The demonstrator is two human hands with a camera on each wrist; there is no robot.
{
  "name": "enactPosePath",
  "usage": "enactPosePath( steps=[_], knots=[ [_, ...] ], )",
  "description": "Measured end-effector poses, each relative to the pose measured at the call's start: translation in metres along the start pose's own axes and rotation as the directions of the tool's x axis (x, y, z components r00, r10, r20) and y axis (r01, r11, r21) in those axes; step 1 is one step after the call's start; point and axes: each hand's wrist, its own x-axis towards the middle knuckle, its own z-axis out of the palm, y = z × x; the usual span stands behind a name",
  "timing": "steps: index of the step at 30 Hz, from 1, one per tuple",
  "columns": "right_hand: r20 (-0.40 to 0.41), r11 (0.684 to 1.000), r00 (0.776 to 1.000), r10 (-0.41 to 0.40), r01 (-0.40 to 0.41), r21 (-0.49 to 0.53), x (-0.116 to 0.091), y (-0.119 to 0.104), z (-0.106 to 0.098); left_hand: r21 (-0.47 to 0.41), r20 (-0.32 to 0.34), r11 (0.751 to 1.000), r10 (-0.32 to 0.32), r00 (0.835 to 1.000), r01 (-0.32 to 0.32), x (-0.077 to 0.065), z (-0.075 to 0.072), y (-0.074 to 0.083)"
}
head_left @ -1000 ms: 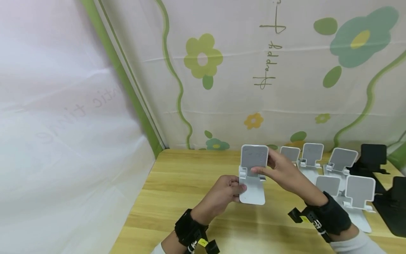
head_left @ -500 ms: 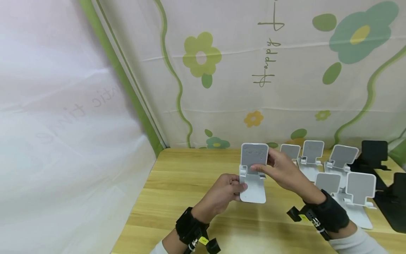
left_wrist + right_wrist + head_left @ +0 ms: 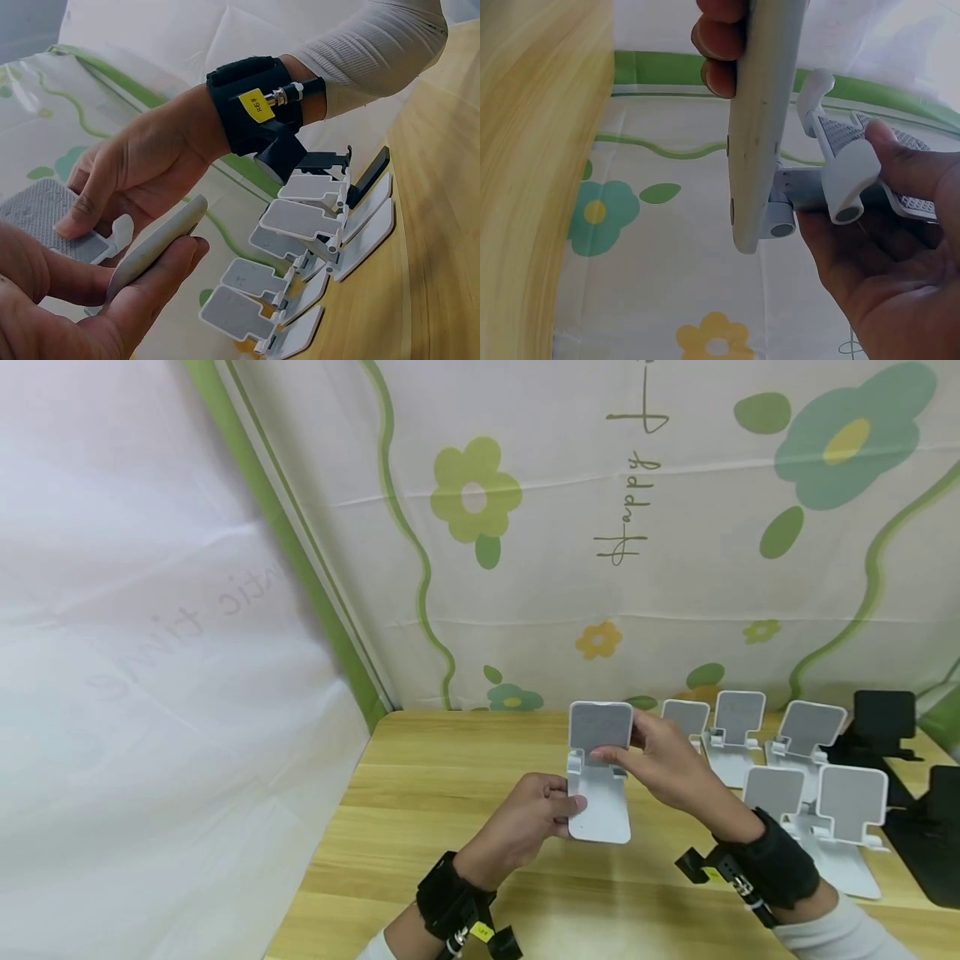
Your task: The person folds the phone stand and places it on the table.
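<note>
A white phone stand (image 3: 602,806) with a grey padded plate is held up over the table between both hands. My left hand (image 3: 525,818) grips its base by the left edge, thumb on the front face. My right hand (image 3: 671,768) pinches the upper plate, its thumb lying across the grey pad (image 3: 602,725). In the right wrist view the stand's base (image 3: 761,120) appears edge-on, with the hinge and the hooked lips (image 3: 851,180) near the right thumb. From the left wrist camera, the base (image 3: 157,240) sits between the left thumb and fingers.
Several white phone stands (image 3: 851,806) with grey pads stand in rows on the wooden table (image 3: 420,793) to the right. Black stands (image 3: 885,727) are beyond them at the far right. A patterned fabric wall (image 3: 540,585) rises behind the table.
The stand's upper plate looks slightly shorter in the head view, as if tilted a little. Both hands keep their hold in nearly the same place.
</note>
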Motion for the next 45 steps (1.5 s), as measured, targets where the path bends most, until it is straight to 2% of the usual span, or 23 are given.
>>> enactPosePath(
  steps=[4, 11, 18, 22, 24, 26, 29, 31, 33, 35, 37, 45],
  knots=[
    [-0.03, 0.999, 1.0, -0.008, 0.007, -0.039, 0.001, 0.002, 0.001, -0.003, 0.005, 1.0, 0.005, 1.0, -0.005, 0.0, 0.001, 0.0],
    [-0.098, 0.993, 0.992, -0.073, 0.063, -0.101, 0.004, 0.009, 0.006, -0.031, -0.014, 0.999, 0.011, 1.0, -0.011, -0.002, 0.005, 0.002],
    [-0.098, 0.994, 0.993, -0.065, 0.056, -0.091, 0.008, 0.008, 0.007, 0.0, -0.013, 1.0, 0.004, 1.0, -0.004, -0.001, 0.002, 0.003],
    [-0.106, 0.985, 0.988, -0.113, 0.098, -0.139, 0.012, 0.0, 0.001, -0.001, -0.036, 1.0, 0.009, 0.999, -0.009, 0.0, 0.001, 0.0],
    [-0.134, 0.965, 0.971, -0.198, 0.169, -0.2, 0.015, -0.007, -0.005, 0.002, -0.052, 1.0, 0.008, 0.999, -0.008, 0.0, 0.001, -0.002],
    [-0.148, 0.929, 0.943, -0.299, 0.253, -0.27, 0.017, -0.015, -0.012, 0.009, -0.066, 1.0, 0.007, 0.998, -0.006, 0.0, 0.002, -0.004],
    [-0.106, 0.836, 0.888, -0.448, 0.373, -0.402, 0.021, -0.029, -0.015, 0.021, -0.088, 1.0, 0.009, 0.996, -0.007, 0.0, 0.002, -0.006],
    [-0.048, 0.785, 0.878, -0.476, 0.4, -0.473, 0.022, -0.036, -0.014, 0.028, -0.091, 1.0, 0.015, 0.996, -0.012, 0.0, 0.002, -0.007],
    [-0.012, 0.749, 0.883, -0.47, 0.392, -0.534, 0.022, -0.042, -0.012, 0.03, -0.092, 0.999, 0.016, 0.996, -0.014, 0.0, 0.002, -0.007],
    [-0.002, 0.744, 0.898, -0.44, 0.363, -0.561, 0.021, -0.046, -0.009, 0.025, -0.093, 1.0, 0.016, 0.996, -0.014, 0.0, 0.001, -0.008],
    [-0.013, 0.74, 0.903, -0.429, 0.343, -0.578, 0.021, -0.048, -0.008, 0.02, -0.093, 1.0, 0.022, 0.995, -0.02, 0.0, 0.001, -0.007],
    [-0.042, 0.737, 0.873, -0.485, 0.382, -0.558, 0.021, -0.047, -0.005, 0.027, -0.081, 0.999, 0.033, 0.996, -0.031, 0.0, -0.002, -0.007]
  ],
)
